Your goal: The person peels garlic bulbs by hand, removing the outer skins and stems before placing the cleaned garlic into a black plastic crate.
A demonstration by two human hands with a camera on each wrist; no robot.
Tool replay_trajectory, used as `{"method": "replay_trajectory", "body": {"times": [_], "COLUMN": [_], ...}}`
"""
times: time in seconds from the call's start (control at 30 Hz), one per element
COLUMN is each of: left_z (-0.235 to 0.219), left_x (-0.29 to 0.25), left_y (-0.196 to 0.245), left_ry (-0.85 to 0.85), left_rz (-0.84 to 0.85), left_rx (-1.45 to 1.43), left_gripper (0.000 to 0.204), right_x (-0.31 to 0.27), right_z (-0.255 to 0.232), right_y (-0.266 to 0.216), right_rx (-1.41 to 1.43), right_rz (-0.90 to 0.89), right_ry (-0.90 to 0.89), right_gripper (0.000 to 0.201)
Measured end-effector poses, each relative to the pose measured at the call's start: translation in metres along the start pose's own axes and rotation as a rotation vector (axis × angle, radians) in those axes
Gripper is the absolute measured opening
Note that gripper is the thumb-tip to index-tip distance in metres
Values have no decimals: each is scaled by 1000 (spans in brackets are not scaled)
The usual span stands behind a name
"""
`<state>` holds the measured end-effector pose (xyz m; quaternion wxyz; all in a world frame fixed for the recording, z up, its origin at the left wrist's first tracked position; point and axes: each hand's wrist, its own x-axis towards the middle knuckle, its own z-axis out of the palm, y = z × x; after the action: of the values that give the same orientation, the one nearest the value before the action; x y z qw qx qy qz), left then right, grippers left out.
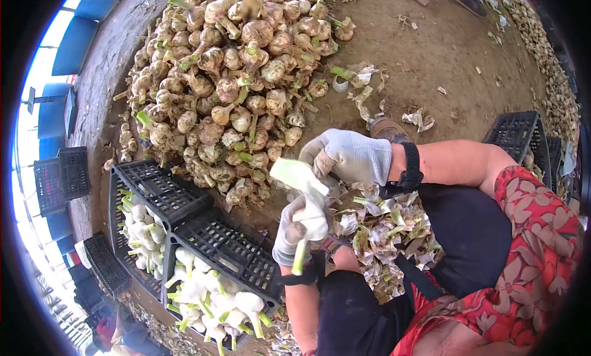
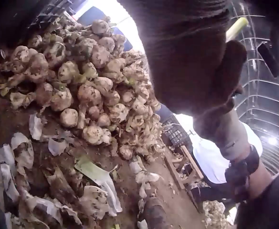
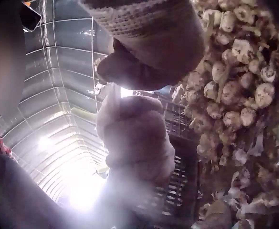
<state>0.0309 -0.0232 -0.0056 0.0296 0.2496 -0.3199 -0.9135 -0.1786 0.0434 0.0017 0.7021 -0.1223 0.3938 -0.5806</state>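
White round garlic bulb with green stalk (image 1: 315, 225): I see it between both hands, near the pale papery peel scraps (image 1: 391, 236).
Left hand in grey-white knit glove (image 1: 286, 236): grasping the bulb, fingers curled round it.
Right hand in grey-white knit glove (image 1: 349, 156): pinching the flat pale-green leaf strip (image 1: 292, 173) (on my distant screen, its fingertips partly hide the contact).
Black slatted plastic crates (image 1: 231, 242): holding stalked white bulbs (image 1: 200, 294).
Brown soil-stained garlic heap (image 1: 231, 91): beyond the hands.
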Motion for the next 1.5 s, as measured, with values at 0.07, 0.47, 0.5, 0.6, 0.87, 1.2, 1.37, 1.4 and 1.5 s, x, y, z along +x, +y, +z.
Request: {"method": "replay_trajectory", "body": {"times": [0.07, 0.47, 0.5, 0.6, 0.87, 1.2, 1.37, 1.4, 1.5], "left_z": [1, -4, -6, -2, 8, 19, 7, 6, 10], "left_x": [2, 1, 6, 9, 21, 16, 8, 8, 9], "left_y": [5, -18, -18, -14, -20, -16, -4, -2, -1], "left_ry": [-105, 113, 141, 302, 318, 373, 259, 240, 198], "left_rz": [-128, -82, -48, 190, 242, 374, 482, 485, 449], "left_rx": [160, 110, 108, -235, -417, -430, -638, -650, -683], "left_gripper": [62, 83, 82, 60, 47, 50, 59, 60, 61], "right_x": [7, -10, -12, -13, -19, 2, -9, -16, -18], "right_z": [-6, -3, 1, 11, 21, -55, -67, -61, -19], "right_y": [-8, -7, 0, 0, 39, 3, 3, 10, 7], "right_rx": [43, -1152, -1121, -948, -1227, -1196, -1912, -1898, -1679], "right_rz": [-140, -195, -230, -154, -487, -266, 291, 234, -366], "right_ry": [49, -415, -316, 68, 51, 490, -424, -551, -278], "right_gripper": [19, 45, 37, 23, 21, 20, 38, 42, 56]}}
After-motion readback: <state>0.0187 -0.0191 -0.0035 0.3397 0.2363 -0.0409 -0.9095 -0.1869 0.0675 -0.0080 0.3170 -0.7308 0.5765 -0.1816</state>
